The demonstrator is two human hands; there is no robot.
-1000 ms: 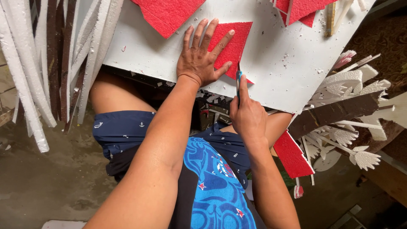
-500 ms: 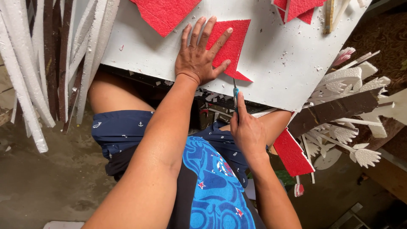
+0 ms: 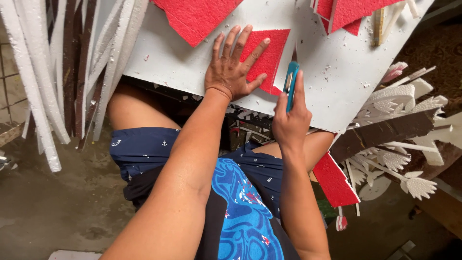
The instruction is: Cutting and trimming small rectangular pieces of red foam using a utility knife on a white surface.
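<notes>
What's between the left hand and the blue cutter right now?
In the head view, only the red foam piece under the left hand lies there; its right edge ends beside the blue cutter, held in the right hand.

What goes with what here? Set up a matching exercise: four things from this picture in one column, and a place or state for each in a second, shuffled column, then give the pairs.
Column one:
1. left hand
2. right hand
3. white board
4. long white foam strips

Column two:
A. hanging down at the left edge of the view
B. gripping a blue craft knife
C. pressed flat, fingers spread, on a red foam piece
D. resting across the person's lap, speckled with crumbs

Pairs: 1-C, 2-B, 3-D, 4-A
</notes>
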